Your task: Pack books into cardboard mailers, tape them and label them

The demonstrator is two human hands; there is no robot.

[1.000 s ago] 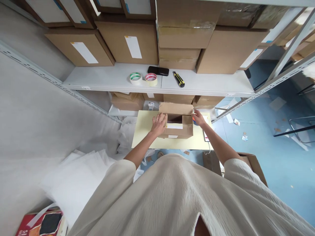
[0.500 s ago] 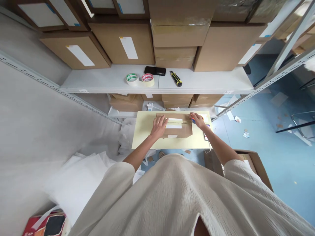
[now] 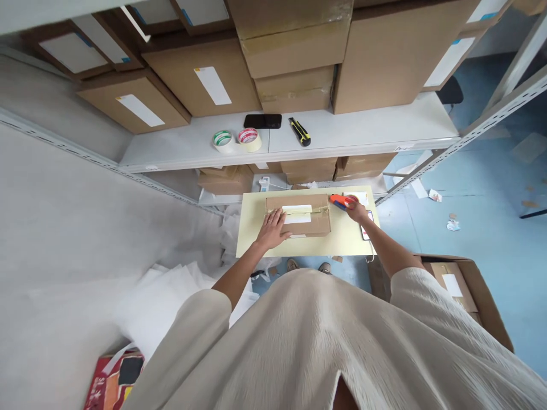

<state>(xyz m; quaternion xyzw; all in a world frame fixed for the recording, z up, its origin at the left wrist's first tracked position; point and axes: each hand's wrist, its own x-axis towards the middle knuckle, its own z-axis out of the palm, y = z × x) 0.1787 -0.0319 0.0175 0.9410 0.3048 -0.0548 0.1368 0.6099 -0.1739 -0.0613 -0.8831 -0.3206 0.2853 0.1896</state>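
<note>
Rightward from the box [image 3: 317, 225] the right hand [image 3: 357, 210] has shifted, fingers wrapped around an orange tool [image 3: 339, 201] near the table's [image 3: 252, 230] far right corner. From here, the left hand [image 3: 272, 230] lies flat, fingers spread, over the box's left half, around mid-surface.

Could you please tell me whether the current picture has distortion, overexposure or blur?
Head view: shelf posts slant outward, suggesting wide-angle distortion; head view: white sheets bright, little detail; head view: box on the table fairly sharp, its label unreadable.
</note>
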